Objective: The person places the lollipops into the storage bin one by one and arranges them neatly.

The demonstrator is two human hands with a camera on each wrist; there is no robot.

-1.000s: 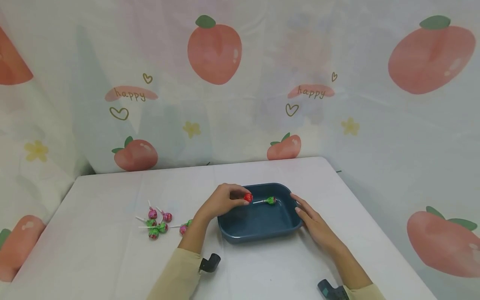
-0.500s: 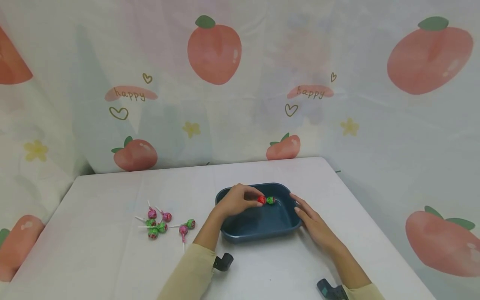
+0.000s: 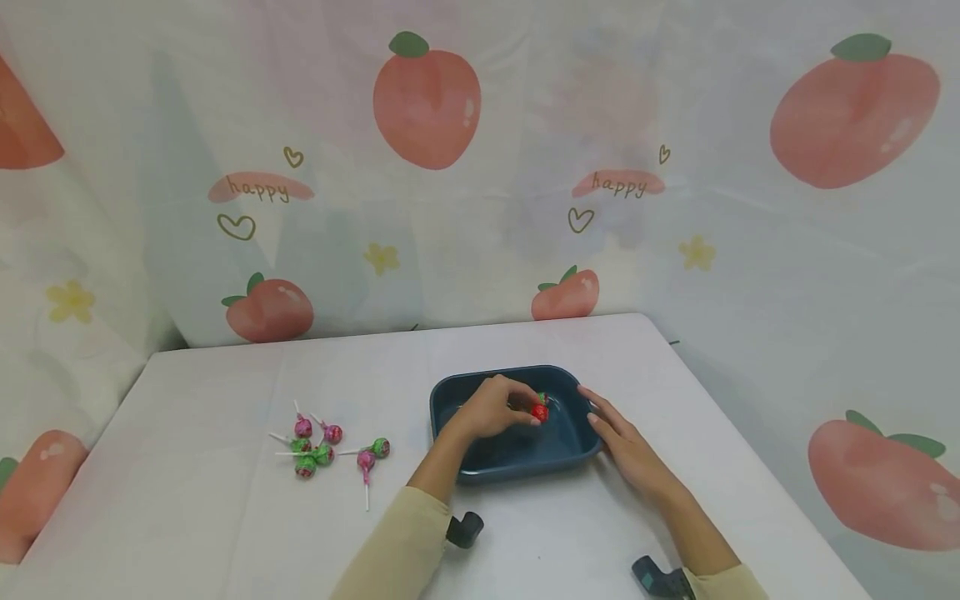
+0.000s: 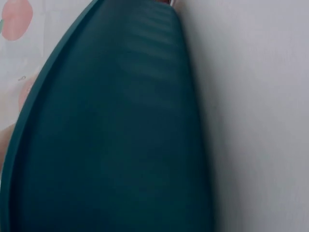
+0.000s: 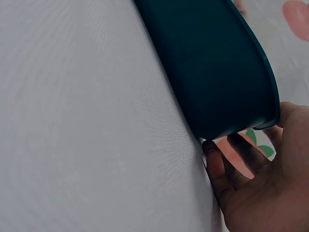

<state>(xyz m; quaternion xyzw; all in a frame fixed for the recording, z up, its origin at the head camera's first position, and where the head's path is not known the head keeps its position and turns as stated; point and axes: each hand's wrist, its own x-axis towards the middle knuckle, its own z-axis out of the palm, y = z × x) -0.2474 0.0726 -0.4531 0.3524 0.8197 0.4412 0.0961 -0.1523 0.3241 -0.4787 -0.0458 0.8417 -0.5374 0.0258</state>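
Note:
A red-wrapped lollipop (image 3: 539, 413) is pinched between the thumb and fingers of my left hand (image 3: 491, 408), low inside the dark blue tray (image 3: 517, 477). Right behind it, a green lollipop (image 3: 543, 398) lies in the tray, partly covered. The left wrist view holds mostly the tray's outer wall (image 4: 111, 125); the fingers are hidden there. At the tray's right end, my right hand (image 3: 633, 450) touches the rim and side with extended fingers. The right wrist view has the right hand's fingertips (image 5: 215, 157) against the tray's end wall (image 5: 217, 72).
Left of the tray, several pink and green lollipops (image 3: 323, 454) lie grouped on the white table (image 3: 187, 500). Nearer the tray, a pink lollipop (image 3: 366, 461) and a green one (image 3: 381, 447) lie close together. A peach-printed cloth (image 3: 465, 233) hangs behind.
My left hand has moved rightward and slightly nearer with the red lollipop, which now sits in front of the green one in the tray. The right hand has stayed at the tray's end.

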